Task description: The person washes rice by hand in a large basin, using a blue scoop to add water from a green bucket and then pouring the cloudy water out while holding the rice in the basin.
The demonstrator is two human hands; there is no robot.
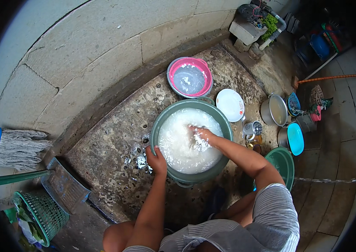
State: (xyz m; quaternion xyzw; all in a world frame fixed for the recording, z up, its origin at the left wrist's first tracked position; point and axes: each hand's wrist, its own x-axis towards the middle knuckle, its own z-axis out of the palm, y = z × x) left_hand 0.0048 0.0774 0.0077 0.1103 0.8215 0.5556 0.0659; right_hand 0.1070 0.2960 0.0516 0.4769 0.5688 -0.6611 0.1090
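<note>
A large grey-green basin (170, 114) stands on the wet floor in front of me, filled with cloudy water and white grains (182, 157) that look like rice. My left hand (156, 160) grips its near-left rim, thumb over the edge and fingers against the outer wall. Inside the basin, my right hand (203, 136) is dipped among the grains, with white grains stuck to it. Water and grains hide most of its fingers. Just beyond stands a pink colander (204, 67) inside a grey basin (169, 78), with some white grains in it. A white plate (229, 105) lies beside them.
To the right are a metal mug (251, 129), a metal pot (275, 110), a cyan bowl (296, 138) and a green tub (282, 164), with a water stream nearby. A mop (20, 149), dustpan (66, 185) and green basket (45, 214) stand left. A block wall (94, 54) curves behind.
</note>
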